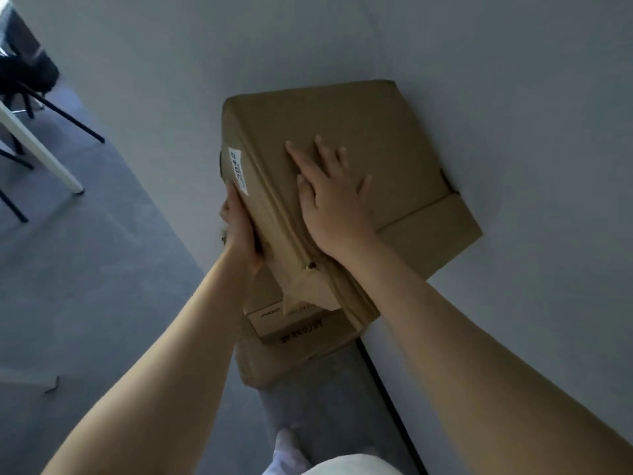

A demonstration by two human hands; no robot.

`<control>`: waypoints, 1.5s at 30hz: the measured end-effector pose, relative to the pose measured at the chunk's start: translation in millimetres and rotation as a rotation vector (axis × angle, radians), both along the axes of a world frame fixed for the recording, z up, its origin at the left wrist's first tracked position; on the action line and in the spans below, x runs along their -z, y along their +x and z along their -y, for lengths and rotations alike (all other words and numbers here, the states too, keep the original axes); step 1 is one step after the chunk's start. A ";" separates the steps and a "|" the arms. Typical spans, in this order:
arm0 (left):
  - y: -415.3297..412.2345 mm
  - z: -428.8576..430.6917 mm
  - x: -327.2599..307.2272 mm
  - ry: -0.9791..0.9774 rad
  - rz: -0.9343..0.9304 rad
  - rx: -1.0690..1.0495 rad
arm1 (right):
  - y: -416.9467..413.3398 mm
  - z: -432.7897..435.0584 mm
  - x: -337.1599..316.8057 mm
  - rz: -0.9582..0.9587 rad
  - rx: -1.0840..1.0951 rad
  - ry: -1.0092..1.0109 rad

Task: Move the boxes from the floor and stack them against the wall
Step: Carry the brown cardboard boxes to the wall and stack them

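Observation:
A large brown cardboard box (370,132) with a white label on its side sits on top of a stack against the white wall (479,63). My right hand (332,200) lies flat on its top face with the fingers spread. My left hand (239,228) holds the box's near left side, fingers wrapped under the edge. Beneath it are a smaller printed box (301,325) and a larger brown box (274,365) on the floor, both mostly hidden.
Grey carpet (102,286) spreads to the left. A white table leg (41,149) and black chair legs (68,114) stand at the upper left. A dark skirting line (387,399) runs along the wall's foot. My foot (287,450) is at the bottom.

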State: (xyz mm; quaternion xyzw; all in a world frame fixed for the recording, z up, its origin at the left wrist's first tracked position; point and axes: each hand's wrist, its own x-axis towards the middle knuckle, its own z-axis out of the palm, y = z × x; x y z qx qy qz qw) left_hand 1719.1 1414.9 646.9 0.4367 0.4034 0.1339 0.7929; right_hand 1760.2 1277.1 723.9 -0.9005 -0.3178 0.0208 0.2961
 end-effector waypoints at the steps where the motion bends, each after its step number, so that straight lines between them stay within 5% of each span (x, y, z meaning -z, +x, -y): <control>1: 5.2 1.7 -3.7 0.046 -0.005 -0.010 | 10.9 -3.9 2.4 -0.017 0.003 -0.008; 9: 48.1 -30.2 -12.0 0.407 0.058 0.192 | 91.3 -40.4 46.2 0.027 -0.184 -0.326; 15: 43.2 -28.6 -11.9 0.550 0.080 0.246 | 121.6 -20.1 35.7 0.024 -0.266 -0.253; 20: 52.7 -33.8 -15.0 0.454 0.099 0.203 | 127.5 47.4 44.3 0.150 0.024 -0.314; 24: 55.7 -38.1 -14.9 0.456 0.094 0.182 | 132.7 65.6 62.7 0.271 0.194 -0.123; 38: 69.4 -28.0 -14.2 0.527 0.054 0.076 | 182.0 49.1 88.4 0.469 0.152 -0.035; 45: 59.0 -23.4 -31.8 0.944 -0.201 0.027 | 172.4 57.7 70.9 0.343 0.149 -0.044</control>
